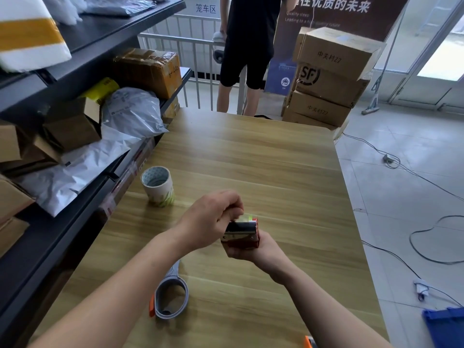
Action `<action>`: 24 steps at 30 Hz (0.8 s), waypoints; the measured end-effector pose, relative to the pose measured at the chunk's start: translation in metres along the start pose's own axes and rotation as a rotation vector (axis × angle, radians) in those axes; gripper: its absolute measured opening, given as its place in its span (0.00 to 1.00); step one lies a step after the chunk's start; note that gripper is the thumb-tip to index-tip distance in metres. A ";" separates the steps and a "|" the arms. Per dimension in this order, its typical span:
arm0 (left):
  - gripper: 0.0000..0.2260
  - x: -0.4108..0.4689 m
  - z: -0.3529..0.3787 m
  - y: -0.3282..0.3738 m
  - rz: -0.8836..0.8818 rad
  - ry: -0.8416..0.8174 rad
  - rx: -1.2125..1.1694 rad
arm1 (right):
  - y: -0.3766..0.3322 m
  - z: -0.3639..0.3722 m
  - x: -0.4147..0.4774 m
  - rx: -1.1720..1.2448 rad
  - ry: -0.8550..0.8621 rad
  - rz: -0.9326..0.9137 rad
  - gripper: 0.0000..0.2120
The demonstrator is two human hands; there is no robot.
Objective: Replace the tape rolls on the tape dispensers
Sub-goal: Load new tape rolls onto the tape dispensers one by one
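Over the middle of the wooden table (251,159) my right hand (253,247) grips a red tape dispenser (242,237) from below. My left hand (213,217) comes in from above with curled fingers that pinch the tape end at the dispenser's top edge. A stack of tape rolls (158,185) with green print stands upright at the table's left side. A grey tape dispenser (170,295) with an orange edge lies flat near the front, under my left forearm.
Dark shelves (75,222) on the left carry parcels and grey mail bags. A person (248,54) stands past the far table edge beside stacked cardboard boxes (326,79). Cables (401,172) trail on the floor at right, and a blue crate (444,325) is at bottom right.
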State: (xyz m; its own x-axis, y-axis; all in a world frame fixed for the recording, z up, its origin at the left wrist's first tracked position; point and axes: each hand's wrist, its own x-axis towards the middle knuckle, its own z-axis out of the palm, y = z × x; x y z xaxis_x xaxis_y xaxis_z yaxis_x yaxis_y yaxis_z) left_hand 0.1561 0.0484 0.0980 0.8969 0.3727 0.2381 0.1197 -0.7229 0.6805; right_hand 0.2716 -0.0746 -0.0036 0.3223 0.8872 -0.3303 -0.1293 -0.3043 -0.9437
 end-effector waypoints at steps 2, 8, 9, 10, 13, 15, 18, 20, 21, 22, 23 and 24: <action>0.06 0.000 -0.002 0.001 -0.001 0.003 -0.004 | 0.000 0.000 0.000 0.000 -0.014 0.004 0.15; 0.06 -0.001 -0.008 0.003 -0.014 0.078 -0.033 | 0.001 -0.001 -0.002 0.024 -0.025 0.012 0.12; 0.06 -0.001 -0.009 0.004 -0.010 0.094 -0.027 | 0.001 -0.002 -0.002 0.025 -0.024 0.016 0.12; 0.06 -0.001 -0.010 0.006 -0.005 0.110 -0.021 | 0.002 -0.002 -0.001 0.025 -0.024 0.023 0.12; 0.06 -0.002 -0.011 0.009 0.005 0.148 -0.003 | 0.005 -0.002 -0.001 0.004 -0.022 0.045 0.12; 0.06 -0.002 -0.012 0.011 -0.004 0.176 -0.002 | 0.006 -0.002 -0.001 -0.020 -0.027 0.054 0.15; 0.05 0.001 -0.017 0.015 -0.017 0.232 -0.024 | 0.008 -0.004 -0.001 -0.043 -0.030 0.074 0.16; 0.06 0.005 -0.023 0.017 -0.028 0.275 -0.039 | 0.009 -0.006 -0.002 -0.064 -0.028 0.083 0.14; 0.06 0.007 -0.026 0.019 -0.033 0.293 -0.041 | 0.009 -0.008 -0.002 -0.073 -0.025 0.086 0.12; 0.06 0.009 -0.029 0.020 -0.036 0.307 -0.038 | 0.010 -0.009 -0.003 -0.079 -0.021 0.088 0.11; 0.06 0.011 -0.031 0.022 -0.035 0.317 -0.032 | 0.011 -0.010 -0.004 -0.081 -0.017 0.091 0.11; 0.06 0.013 -0.033 0.024 -0.031 0.322 -0.026 | 0.011 -0.011 -0.005 -0.081 -0.015 0.093 0.11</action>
State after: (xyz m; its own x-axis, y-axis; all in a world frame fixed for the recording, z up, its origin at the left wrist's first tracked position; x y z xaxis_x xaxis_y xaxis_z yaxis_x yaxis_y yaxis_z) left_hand 0.1561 0.0555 0.1402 0.7119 0.5624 0.4207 0.1308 -0.6946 0.7074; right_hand 0.2786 -0.0865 -0.0128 0.2987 0.8586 -0.4165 -0.0818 -0.4118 -0.9076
